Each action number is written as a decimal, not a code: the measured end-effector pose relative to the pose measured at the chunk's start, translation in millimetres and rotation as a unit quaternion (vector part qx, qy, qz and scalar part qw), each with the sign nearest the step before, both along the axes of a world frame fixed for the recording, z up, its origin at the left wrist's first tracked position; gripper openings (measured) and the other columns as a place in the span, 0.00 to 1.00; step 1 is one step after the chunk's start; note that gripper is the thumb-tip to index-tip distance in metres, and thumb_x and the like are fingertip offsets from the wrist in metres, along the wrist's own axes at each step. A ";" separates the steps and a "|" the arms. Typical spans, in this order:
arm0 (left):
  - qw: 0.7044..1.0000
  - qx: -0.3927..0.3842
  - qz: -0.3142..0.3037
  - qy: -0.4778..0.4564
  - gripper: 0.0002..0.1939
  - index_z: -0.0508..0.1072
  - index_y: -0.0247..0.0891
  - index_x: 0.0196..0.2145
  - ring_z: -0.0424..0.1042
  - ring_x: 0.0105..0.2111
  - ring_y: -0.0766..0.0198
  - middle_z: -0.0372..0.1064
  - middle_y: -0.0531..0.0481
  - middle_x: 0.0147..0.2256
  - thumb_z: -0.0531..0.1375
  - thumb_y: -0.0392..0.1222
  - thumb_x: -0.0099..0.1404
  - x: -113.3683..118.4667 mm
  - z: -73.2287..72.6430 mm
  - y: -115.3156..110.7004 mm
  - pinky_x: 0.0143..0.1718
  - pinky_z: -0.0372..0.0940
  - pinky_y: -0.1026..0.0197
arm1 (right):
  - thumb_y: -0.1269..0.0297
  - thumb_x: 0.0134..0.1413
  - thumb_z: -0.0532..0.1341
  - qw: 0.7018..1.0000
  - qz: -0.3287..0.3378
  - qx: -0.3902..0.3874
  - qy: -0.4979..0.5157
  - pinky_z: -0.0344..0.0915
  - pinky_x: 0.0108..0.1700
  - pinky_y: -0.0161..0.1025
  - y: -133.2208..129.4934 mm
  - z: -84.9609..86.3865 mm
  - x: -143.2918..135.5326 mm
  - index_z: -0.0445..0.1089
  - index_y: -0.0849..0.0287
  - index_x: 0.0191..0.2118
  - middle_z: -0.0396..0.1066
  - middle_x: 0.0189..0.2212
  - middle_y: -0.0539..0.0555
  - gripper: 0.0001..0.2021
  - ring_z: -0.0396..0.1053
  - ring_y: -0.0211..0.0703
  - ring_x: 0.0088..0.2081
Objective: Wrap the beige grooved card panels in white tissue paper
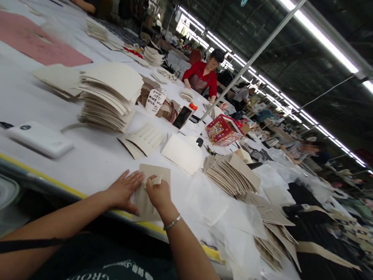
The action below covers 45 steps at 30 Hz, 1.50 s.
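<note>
A beige rectangular panel (145, 206) lies on the white table in front of me, close to its yellow-striped edge. My left hand (124, 192) rests on the panel's left side with its fingers stretched out. Closed over the panel's right half, my right hand (160, 196) pinches a small cream-coloured piece (156, 180); its kind is hard to make out. Just beyond the panel lie a stack of white sheets (182, 153) and some cream panels with a curved edge (142, 139).
A tall stack of beige panels (107, 97) stands at the left, behind a white power bank (40, 139). To the right are more beige panels (231, 174) and thin translucent sheets (208, 198). Farther back are a phone (182, 117), a red box (224, 131) and a person in red (201, 75).
</note>
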<state>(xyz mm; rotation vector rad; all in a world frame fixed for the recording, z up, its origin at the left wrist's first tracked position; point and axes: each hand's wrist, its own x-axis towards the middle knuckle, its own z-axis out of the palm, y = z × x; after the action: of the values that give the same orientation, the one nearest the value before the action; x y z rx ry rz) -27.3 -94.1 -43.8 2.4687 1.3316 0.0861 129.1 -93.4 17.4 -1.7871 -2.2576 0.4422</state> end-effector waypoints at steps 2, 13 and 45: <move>1.000 0.006 0.004 -0.009 0.56 0.42 0.30 0.61 0.38 0.61 0.48 0.38 0.35 0.61 0.56 0.66 0.42 -0.5 1.2 -0.5 0.58 0.30 0.46 | 0.68 0.56 0.49 1.000 -0.029 0.008 0.000 0.57 0.33 0.32 21.2 -0.5 -10.8 0.69 0.61 0.31 0.72 0.29 0.55 0.12 0.68 0.40 0.33; 1.000 -0.014 0.015 -0.013 0.54 0.42 0.30 0.60 0.39 0.61 0.48 0.39 0.34 0.61 0.57 0.63 0.44 -3.0 2.8 2.7 0.58 0.32 0.46 | 0.69 0.52 0.51 0.986 0.079 -0.121 0.079 0.57 0.27 0.29 -46.4 8.2 24.4 0.68 0.61 0.26 0.69 0.20 0.50 0.10 0.66 0.35 0.23; 0.981 0.188 0.012 -0.049 0.22 0.63 0.35 0.53 0.53 0.57 0.53 0.58 0.42 0.55 0.47 0.45 0.64 3.3 -10.7 -10.9 0.56 0.48 0.47 | 0.56 0.52 0.54 0.924 -0.136 -0.091 0.346 0.62 0.27 0.33 -49.9 5.9 101.3 0.65 0.60 0.40 0.65 0.22 0.48 0.14 0.65 0.37 0.24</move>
<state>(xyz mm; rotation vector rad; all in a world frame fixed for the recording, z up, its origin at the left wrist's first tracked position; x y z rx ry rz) -24.0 -105.0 -54.4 2.7097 1.4101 0.5023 230.5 -143.3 23.3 -1.6330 -1.4987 1.0560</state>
